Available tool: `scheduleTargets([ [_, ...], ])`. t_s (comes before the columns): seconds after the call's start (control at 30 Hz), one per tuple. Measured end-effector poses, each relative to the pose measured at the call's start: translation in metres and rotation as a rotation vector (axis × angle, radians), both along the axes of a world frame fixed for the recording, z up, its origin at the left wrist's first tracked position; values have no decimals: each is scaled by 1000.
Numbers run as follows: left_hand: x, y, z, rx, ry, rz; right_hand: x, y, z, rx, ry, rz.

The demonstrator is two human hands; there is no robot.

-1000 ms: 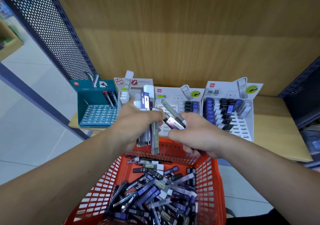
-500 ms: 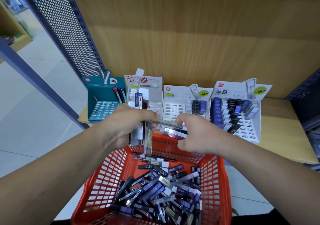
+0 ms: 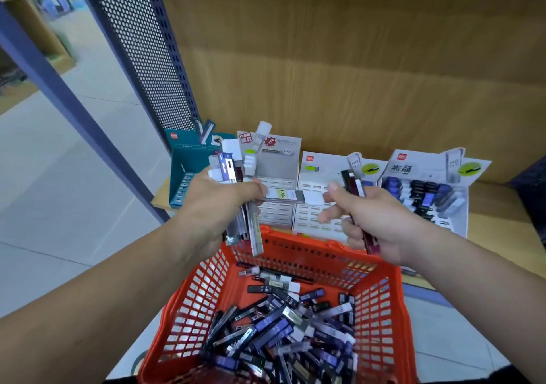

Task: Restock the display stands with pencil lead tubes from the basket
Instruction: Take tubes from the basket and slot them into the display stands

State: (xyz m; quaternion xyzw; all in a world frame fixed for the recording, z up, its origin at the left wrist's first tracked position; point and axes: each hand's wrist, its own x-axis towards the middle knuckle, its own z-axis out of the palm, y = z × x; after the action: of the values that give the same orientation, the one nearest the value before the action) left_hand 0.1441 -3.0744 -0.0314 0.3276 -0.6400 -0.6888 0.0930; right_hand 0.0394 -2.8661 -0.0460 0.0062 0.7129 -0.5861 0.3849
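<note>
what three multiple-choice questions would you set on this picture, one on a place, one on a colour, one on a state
1. Where does the teal display stand sit on the shelf?
A. leftmost in the row
B. rightmost in the row
C. between two white stands

2. What colour is the basket?
A. blue
B. green
C. orange-red

3. What is the right hand doing?
A. lying flat and empty
B. gripping a dark red tube
C. reaching into the basket

Answers: 1 A, it stands at the row's left end, beside the perforated panel; 2 C, its mesh walls are orange-red; 3 B, its fingers curl round the tube above the basket's rim.
</note>
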Motion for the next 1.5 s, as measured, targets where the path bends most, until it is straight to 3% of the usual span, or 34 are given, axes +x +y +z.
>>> scheduleTargets([
  [0.1, -2, 2, -1, 20, 7, 32, 2, -15, 8, -42, -27, -11],
  [0.2, -3, 2, 2, 2, -13, 35, -2, -30, 6, -32, 22, -168],
  [0.43, 7, -24, 18, 34, -137, 121, -4, -62, 18, 65, 384, -244],
  [0.67, 14, -63, -4, 131, -177, 63, -29, -111, -1, 313, 889, 37],
  [0.93, 5, -86, -26, 195, -114, 28, -56, -173, -63, 344, 870, 211],
  [1.33, -24, -81, -38, 188, -34, 137, -74, -187, -95, 528, 1090, 410],
  [1.5, -26, -80, -41, 161, -42, 187, -71, -190, -95, 571, 1267, 541],
])
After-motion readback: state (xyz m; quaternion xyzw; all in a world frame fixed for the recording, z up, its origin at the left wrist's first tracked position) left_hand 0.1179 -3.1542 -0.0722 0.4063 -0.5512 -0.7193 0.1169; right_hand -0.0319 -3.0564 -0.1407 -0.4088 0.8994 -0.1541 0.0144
